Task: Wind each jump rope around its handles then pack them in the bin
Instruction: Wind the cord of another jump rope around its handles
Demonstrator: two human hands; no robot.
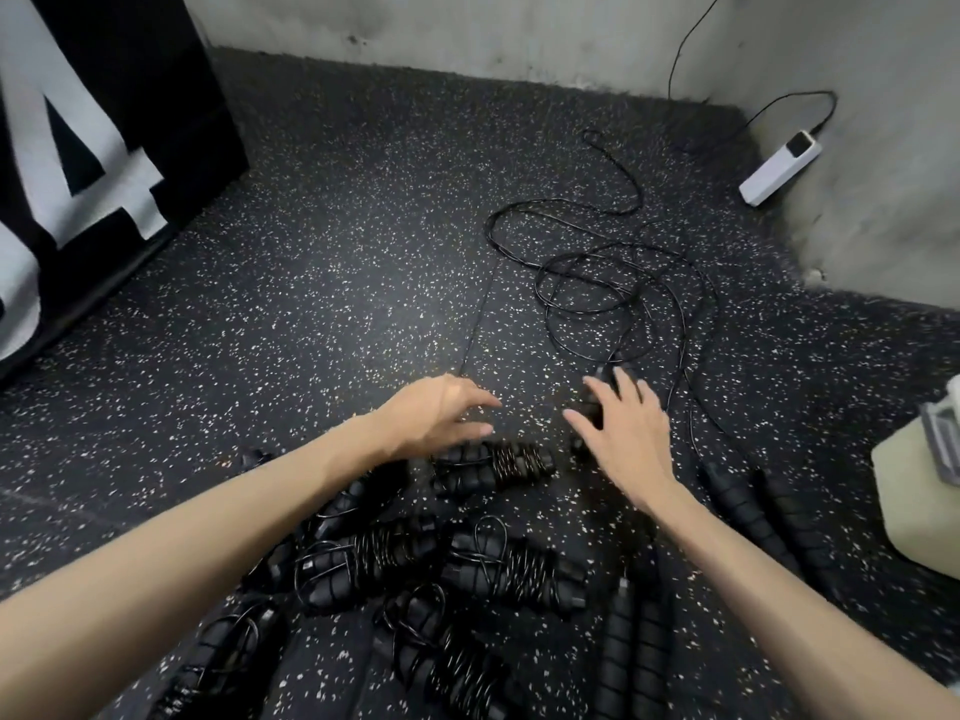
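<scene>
Several black jump ropes, each wound around its handles, lie in a pile on the speckled floor near me; one wound bundle [498, 462] sits just under my hands, another [514, 569] lies closer to me. An unwound rope [618, 283] sprawls in loose loops farther out. My left hand [441, 415] hovers with relaxed fingers above the top bundle, holding nothing. My right hand [623, 423] reaches forward with spread fingers over a pair of black handles [592, 402] at the loose rope's near end; whether it touches them is unclear.
Unwound handle pairs [753, 504] lie to the right. A pale bin [914, 496] stands at the right edge. A white power strip [779, 168] with cable leans at the far wall. A black panel with white digits [93, 148] stands at the left.
</scene>
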